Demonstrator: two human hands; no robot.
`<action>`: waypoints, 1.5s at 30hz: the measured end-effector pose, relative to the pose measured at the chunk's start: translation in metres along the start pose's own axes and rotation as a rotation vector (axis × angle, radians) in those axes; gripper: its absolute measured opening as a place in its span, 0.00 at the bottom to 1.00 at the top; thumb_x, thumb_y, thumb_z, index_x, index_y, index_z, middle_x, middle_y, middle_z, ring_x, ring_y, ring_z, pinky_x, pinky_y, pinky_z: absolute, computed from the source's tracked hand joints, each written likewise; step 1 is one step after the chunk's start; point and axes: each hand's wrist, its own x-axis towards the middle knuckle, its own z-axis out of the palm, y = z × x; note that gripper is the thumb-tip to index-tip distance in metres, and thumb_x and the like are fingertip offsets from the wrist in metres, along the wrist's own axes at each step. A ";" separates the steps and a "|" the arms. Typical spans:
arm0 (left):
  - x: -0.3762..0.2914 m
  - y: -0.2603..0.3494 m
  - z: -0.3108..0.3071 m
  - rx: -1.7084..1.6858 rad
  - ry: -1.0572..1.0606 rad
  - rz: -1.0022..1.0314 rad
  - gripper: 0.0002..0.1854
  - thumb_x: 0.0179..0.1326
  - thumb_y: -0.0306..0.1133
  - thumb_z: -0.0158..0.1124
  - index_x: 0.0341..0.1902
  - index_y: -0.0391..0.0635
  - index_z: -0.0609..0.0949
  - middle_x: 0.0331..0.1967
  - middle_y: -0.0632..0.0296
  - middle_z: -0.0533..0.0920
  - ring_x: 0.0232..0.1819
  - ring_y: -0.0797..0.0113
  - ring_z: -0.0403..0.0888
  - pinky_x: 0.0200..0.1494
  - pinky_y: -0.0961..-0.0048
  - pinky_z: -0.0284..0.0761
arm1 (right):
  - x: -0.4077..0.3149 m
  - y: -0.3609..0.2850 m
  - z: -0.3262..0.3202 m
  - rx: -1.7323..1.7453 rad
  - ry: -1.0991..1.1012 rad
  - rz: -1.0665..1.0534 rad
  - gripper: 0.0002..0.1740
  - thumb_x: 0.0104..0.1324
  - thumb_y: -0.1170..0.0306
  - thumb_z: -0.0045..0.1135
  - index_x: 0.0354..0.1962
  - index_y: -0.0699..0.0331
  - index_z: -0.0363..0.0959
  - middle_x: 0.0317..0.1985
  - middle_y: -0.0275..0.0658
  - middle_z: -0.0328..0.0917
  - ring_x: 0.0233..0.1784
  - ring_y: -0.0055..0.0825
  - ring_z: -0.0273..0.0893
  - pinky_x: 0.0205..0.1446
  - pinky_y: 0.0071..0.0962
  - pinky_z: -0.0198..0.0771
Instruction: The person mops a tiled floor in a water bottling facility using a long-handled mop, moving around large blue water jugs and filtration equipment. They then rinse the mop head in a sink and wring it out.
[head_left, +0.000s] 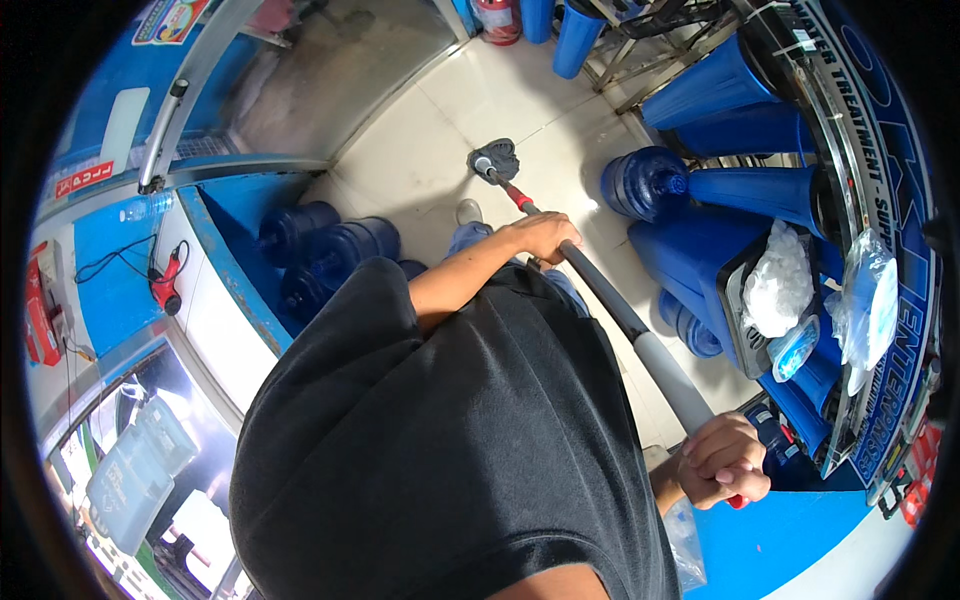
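Note:
My left hand (546, 236) is wrapped around the dark lower section of a mop pole (604, 289). My right hand (724, 461) grips the thicker light-grey upper section, near a red end cap (739, 501). The pole slants away from me down to a dark grey mop head (495, 159), which rests on the pale tiled floor (420, 150). A red collar (517, 196) sits on the pole between the mop head and my left hand. One of my shoes (469, 212) shows on the floor close to the mop head.
Blue water jugs (360, 244) lie at left beside a blue counter (240, 262). Another jug (645, 184), a large blue bin (686, 277) and blue cylinders (705, 82) stand at right. A glass door (300, 82) and a fire extinguisher (499, 21) are ahead.

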 end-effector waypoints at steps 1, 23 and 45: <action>-0.003 -0.007 -0.005 0.010 0.014 -0.004 0.08 0.32 0.26 0.62 0.23 0.45 0.79 0.20 0.52 0.80 0.29 0.46 0.80 0.36 0.55 0.74 | 0.001 0.005 0.007 0.053 -0.005 -0.018 0.11 0.65 0.72 0.53 0.25 0.59 0.62 0.11 0.27 0.60 0.09 0.19 0.64 0.13 0.23 0.68; -0.093 -0.153 -0.229 0.310 0.546 -0.312 0.08 0.44 0.37 0.63 0.25 0.48 0.81 0.30 0.53 0.83 0.41 0.48 0.81 0.45 0.55 0.76 | 0.157 0.137 0.221 -0.020 -0.546 0.052 0.06 0.70 0.75 0.46 0.34 0.66 0.70 0.15 0.36 0.66 0.14 0.23 0.64 0.25 0.32 0.68; -0.024 -0.214 -0.386 -0.127 1.243 -0.317 0.07 0.47 0.33 0.64 0.22 0.43 0.78 0.21 0.51 0.78 0.28 0.46 0.78 0.31 0.56 0.72 | 0.454 0.327 0.323 0.358 -0.870 0.005 0.12 0.69 0.73 0.35 0.32 0.52 0.69 0.10 0.22 0.61 0.10 0.12 0.63 0.19 0.16 0.70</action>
